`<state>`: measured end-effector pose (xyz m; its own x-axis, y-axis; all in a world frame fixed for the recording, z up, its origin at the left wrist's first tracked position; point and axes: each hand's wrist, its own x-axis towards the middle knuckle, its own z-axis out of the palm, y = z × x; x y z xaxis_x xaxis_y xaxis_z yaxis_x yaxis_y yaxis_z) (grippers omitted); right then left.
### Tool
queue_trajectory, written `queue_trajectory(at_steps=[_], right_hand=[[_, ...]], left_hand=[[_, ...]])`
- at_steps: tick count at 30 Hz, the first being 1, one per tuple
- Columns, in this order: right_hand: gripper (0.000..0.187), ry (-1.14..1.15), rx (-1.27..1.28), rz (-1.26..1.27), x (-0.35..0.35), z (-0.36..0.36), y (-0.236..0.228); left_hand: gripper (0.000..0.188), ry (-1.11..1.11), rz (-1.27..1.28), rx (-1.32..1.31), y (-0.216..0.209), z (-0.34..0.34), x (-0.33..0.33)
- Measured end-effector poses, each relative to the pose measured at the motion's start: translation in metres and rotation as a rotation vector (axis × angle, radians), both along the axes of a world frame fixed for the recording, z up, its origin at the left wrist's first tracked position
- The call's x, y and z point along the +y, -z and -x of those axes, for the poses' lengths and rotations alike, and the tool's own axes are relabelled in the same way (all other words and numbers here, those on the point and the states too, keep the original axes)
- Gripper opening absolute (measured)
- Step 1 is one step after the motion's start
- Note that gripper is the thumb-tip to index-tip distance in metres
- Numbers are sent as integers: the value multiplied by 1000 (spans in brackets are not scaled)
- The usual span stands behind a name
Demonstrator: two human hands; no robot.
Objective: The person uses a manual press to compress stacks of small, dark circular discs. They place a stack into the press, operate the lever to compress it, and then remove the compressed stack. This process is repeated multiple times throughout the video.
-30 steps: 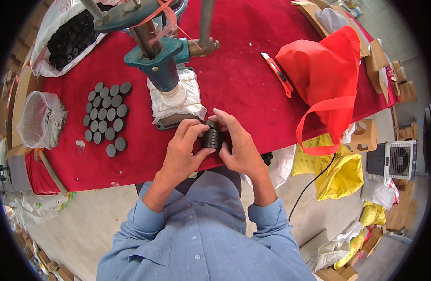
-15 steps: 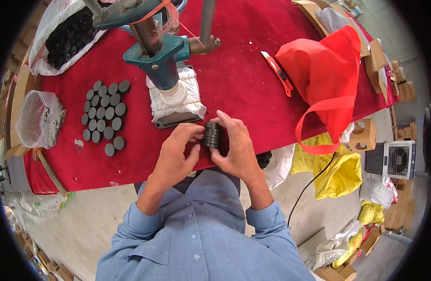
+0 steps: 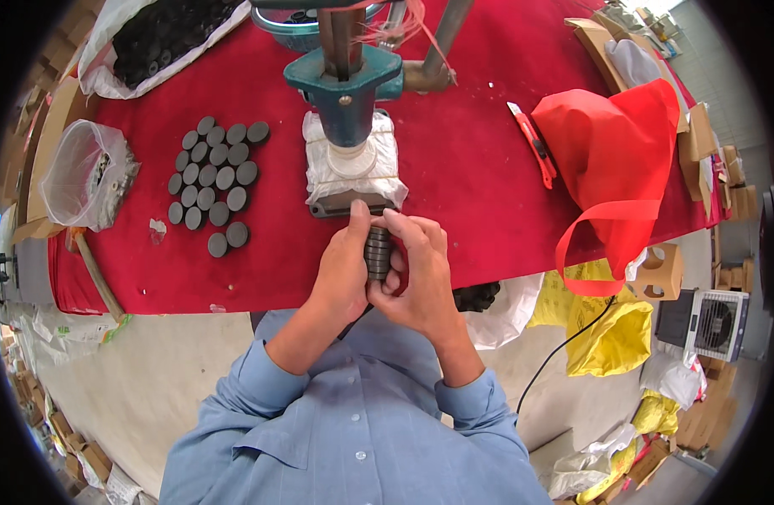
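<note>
A short stack of dark round discs (image 3: 377, 254) lies on its side between my two hands at the table's near edge. My left hand (image 3: 343, 265) presses along the stack's left side, its thumb reaching to the far end. Round the right side and far end curl the fingers of my right hand (image 3: 421, 269). Just beyond my fingertips stands the green hand press (image 3: 343, 84), its white ram resting over a base wrapped in white plastic (image 3: 320, 172). Left of the press, several dark grey discs (image 3: 208, 174) lie flat in close rows.
A red table cloth (image 3: 471, 168) covers the worktop. On the right lie a red utility knife (image 3: 534, 147) and a red fabric bag (image 3: 606, 160). Leftward are a clear plastic-lined tub (image 3: 76, 172), a wooden-handled hammer (image 3: 97, 273) and a white sack of black parts (image 3: 92, 71).
My left hand has closed in against the disc stack, and my right fingers have wrapped round its far end. The whole view has shifted, with the table things appearing farther right.
</note>
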<state>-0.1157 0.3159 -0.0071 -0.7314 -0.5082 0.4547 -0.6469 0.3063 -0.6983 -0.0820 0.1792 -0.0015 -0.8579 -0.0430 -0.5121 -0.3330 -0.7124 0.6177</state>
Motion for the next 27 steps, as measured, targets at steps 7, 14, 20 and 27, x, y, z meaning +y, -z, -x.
queue_trajectory(at_steps=[7, 14, 20, 27], right_hand=[[92, -18, 59, -18, -4, -2, -12], [91, -56, 3, 16, 5, 6, -11], [88, -19, -18, -124, 32, 20, 3], [82, -33, -44, -92, 27, 17, 2]], left_hand=[[76, -28, 74, -18, 2, -5, 0], [67, -18, 16, 59, -7, -11, 1], [38, -21, 1001, 406, 7, -34, -26], [60, 140, 1292, 482, -9, -45, -34]])
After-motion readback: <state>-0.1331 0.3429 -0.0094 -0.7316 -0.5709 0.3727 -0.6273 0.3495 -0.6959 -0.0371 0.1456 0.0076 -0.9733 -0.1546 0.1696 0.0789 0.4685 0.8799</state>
